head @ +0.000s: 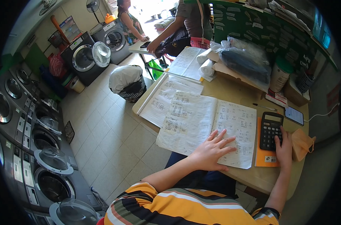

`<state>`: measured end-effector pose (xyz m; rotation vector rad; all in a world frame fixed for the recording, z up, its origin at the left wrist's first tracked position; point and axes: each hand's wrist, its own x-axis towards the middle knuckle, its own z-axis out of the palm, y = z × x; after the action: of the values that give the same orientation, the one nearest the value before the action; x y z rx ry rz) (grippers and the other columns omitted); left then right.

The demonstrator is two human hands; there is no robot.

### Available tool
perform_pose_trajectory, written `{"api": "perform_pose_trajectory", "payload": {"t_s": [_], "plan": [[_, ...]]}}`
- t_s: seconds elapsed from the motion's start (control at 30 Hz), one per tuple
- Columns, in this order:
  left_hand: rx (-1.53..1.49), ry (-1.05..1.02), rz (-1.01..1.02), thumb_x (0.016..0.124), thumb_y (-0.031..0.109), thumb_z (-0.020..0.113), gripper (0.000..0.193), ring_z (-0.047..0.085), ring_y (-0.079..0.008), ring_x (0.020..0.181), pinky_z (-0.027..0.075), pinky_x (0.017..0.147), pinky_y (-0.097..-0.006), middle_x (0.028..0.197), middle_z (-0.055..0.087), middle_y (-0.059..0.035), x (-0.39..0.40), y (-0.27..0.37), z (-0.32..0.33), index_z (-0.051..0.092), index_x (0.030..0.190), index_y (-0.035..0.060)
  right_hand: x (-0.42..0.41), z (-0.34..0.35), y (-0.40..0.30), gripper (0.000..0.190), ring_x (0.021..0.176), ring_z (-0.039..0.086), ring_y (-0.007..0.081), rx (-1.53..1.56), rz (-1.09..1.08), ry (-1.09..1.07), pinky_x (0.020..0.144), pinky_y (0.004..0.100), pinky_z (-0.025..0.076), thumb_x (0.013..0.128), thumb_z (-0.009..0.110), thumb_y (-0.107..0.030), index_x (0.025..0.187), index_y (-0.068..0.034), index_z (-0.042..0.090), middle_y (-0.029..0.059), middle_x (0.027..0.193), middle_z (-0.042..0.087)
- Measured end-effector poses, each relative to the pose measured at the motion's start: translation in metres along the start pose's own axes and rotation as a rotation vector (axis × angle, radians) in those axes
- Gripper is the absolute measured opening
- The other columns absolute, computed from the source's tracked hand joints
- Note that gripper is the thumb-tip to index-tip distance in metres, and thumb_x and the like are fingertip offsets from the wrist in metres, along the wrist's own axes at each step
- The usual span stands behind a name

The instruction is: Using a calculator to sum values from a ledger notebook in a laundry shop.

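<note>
An open spiral notebook (pixel 193 118) with handwritten columns lies on the tan table (pixel 243 175). My left hand (pixel 215 152) rests on its right page, palm down, fingers spread and nothing held. My right hand (pixel 284 147) is at the right edge of a black desk calculator (pixel 270 129), its fingers apart near the keys. Beneath the calculator is an orange notebook or folder (pixel 259 157). A peach face mask (pixel 301 144) sits just right of my right hand. A pen (pixel 264 107) and a phone (pixel 294 115) with a white cable lie beyond the calculator.
More written sheets (pixel 165 98) lie behind the notebook. A cardboard box (pixel 238 78) with plastic-wrapped goods stands at the back beside a green-lidded container (pixel 281 73). Two people are beyond the table. A laundry basket (pixel 131 90) stands on the floor; washing machines (pixel 55 180) line the left.
</note>
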<state>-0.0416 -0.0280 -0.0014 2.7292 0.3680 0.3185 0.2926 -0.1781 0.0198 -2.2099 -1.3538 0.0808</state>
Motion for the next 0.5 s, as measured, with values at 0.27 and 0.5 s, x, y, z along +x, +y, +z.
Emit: {"api": "perform_pose_trajectory", "payload": {"t_s": [0.27, 0.5], "plan": [[-0.003, -0.004, -0.001, 0.082, 0.068, 0.074, 0.081, 0.019, -0.0436, 0.157, 0.012, 0.128, -0.0598, 0.166, 0.035, -0.0095, 0.0000, -0.0006, 0.0003, 0.054, 0.148, 0.0243, -0.0015, -0.0017, -0.0018, 0.055, 0.124, 0.055, 0.0385, 0.030, -0.006, 0.021, 0.108, 0.0432, 0.043, 0.106, 0.055, -0.031, 0.153, -0.003, 0.043, 0.0222, 0.133, 0.056], [0.007, -0.019, -0.011, 0.082, 0.068, 0.073, 0.082, 0.018, -0.0428, 0.157, 0.012, 0.128, -0.0600, 0.166, 0.034, -0.0095, 0.0001, -0.0001, 0.0001, 0.053, 0.148, 0.0242, -0.0026, -0.0016, -0.0004, 0.056, 0.124, 0.056, 0.0386, 0.069, -0.002, 0.024, 0.108, 0.0441, 0.043, 0.106, 0.056, -0.031, 0.153, -0.004, 0.043, 0.0225, 0.133, 0.056]]}}
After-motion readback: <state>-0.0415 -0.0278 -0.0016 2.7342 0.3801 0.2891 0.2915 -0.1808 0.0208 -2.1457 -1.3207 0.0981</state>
